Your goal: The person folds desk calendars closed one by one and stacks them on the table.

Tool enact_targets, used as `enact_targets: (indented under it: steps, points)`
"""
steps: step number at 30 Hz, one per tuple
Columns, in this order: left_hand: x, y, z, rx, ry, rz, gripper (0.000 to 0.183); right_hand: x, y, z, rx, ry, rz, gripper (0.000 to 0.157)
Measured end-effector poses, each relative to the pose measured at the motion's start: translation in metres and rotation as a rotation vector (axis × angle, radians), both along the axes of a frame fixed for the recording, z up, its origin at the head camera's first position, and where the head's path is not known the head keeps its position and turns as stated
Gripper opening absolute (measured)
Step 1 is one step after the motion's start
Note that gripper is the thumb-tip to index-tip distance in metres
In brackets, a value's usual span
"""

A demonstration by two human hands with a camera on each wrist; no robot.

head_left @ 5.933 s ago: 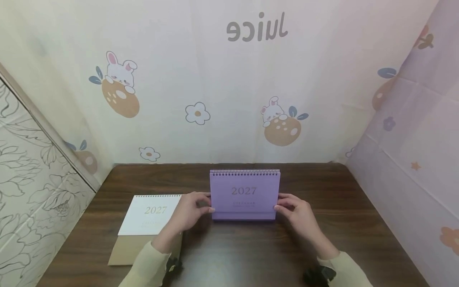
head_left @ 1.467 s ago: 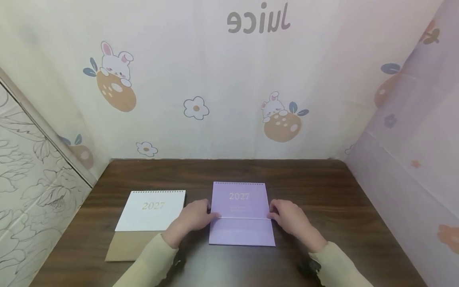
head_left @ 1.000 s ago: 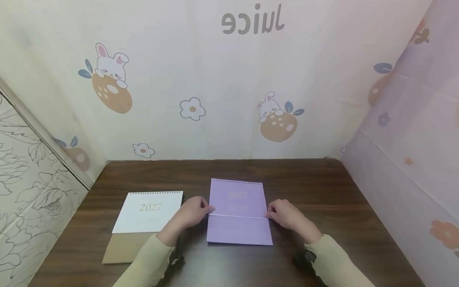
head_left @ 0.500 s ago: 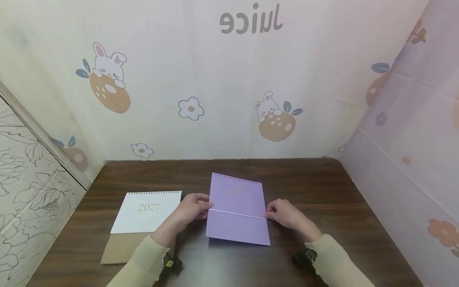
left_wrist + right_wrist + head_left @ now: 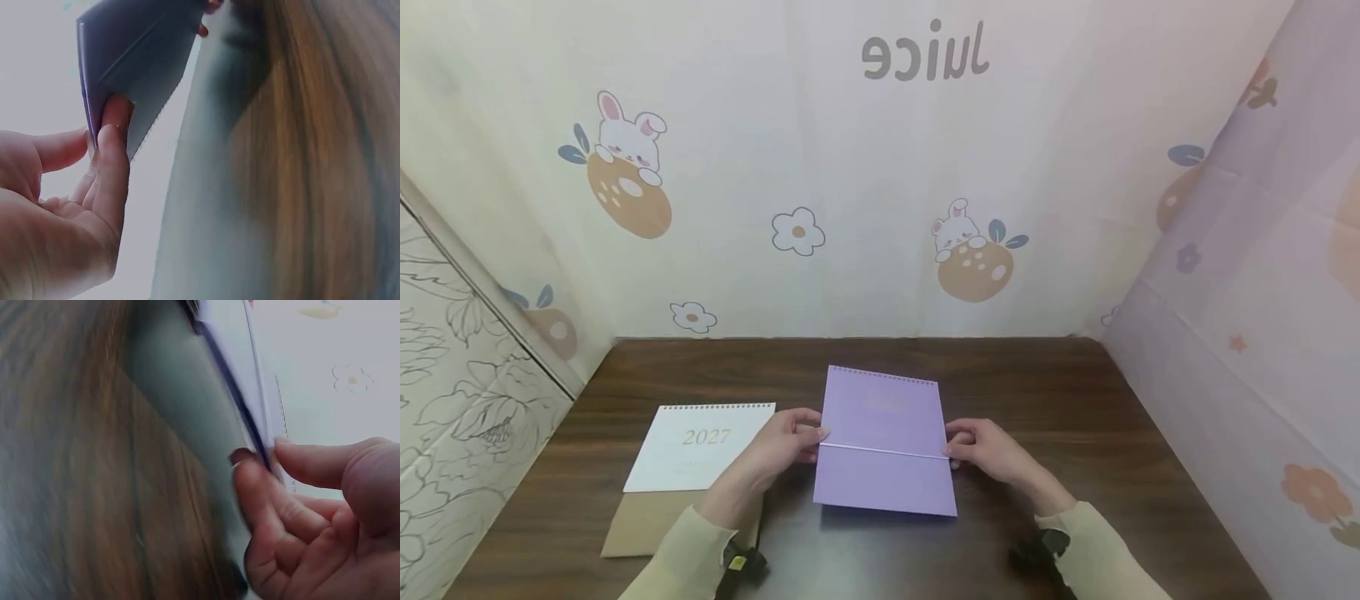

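Note:
A purple desk calendar (image 5: 883,442), folded flat with its spiral binding at the far edge, is lifted over the table between both hands. My left hand (image 5: 790,437) pinches its left edge, thumb on top and fingers beneath. On the opposite edge my right hand (image 5: 992,450) pinches it near the pale line across the cover. The left wrist view shows the calendar's underside (image 5: 150,69) with fingertips against it. In the right wrist view, thumb and fingers (image 5: 253,487) close on the calendar's edge. Left of it lies a white 2027 calendar (image 5: 700,446), partly hidden by the left forearm.
The white calendar's tan base (image 5: 647,521) extends toward the front of the dark wooden table (image 5: 1015,375). A patterned curtain (image 5: 865,167) hangs behind the table's back edge, with more fabric at the right. A floral panel (image 5: 475,417) stands at the left.
Earlier the purple calendar stood upright as an easel; it was then folded flat on the table. Since then it has been raised off the table and shifted slightly left in view.

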State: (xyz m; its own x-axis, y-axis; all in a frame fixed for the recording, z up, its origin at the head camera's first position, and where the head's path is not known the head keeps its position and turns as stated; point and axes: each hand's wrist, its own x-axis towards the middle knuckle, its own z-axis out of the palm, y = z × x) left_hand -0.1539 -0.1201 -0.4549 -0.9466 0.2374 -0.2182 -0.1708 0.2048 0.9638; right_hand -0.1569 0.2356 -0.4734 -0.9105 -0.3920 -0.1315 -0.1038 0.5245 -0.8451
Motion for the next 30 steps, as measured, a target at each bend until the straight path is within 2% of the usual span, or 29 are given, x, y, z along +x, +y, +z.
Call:
enact_targets:
  steps: [5, 8, 12, 15, 18, 24, 30]
  points:
    - [0.008, -0.017, 0.009, -0.101, 0.061, 0.003, 0.034, 0.003, -0.020, 0.001, -0.082, -0.007, -0.027, 0.044]
    - [0.014, -0.030, 0.016, -0.194, 0.093, 0.033, 0.035, 0.003, -0.038, 0.003, -0.104, 0.010, -0.036, 0.041]
    - [0.021, -0.048, 0.021, -0.388, 0.146, 0.068, 0.038, 0.004, -0.064, 0.005, -0.115, 0.030, -0.036, 0.039]
    - [0.026, -0.060, 0.023, -0.527, 0.178, 0.067, 0.040, 0.005, -0.084, 0.005, -0.105, 0.045, -0.029, 0.038]
    - [0.031, -0.072, 0.025, -0.623, 0.194, 0.060, 0.043, 0.006, -0.103, 0.006, -0.092, 0.066, -0.014, 0.038]
    - [0.041, -0.093, 0.031, -0.732, 0.181, 0.066, 0.059, 0.009, -0.137, 0.007, -0.083, 0.062, -0.012, 0.037]
    - [0.049, -0.121, 0.038, -0.815, 0.102, 0.108, 0.080, 0.013, -0.178, 0.008, -0.103, 0.075, -0.010, 0.042]
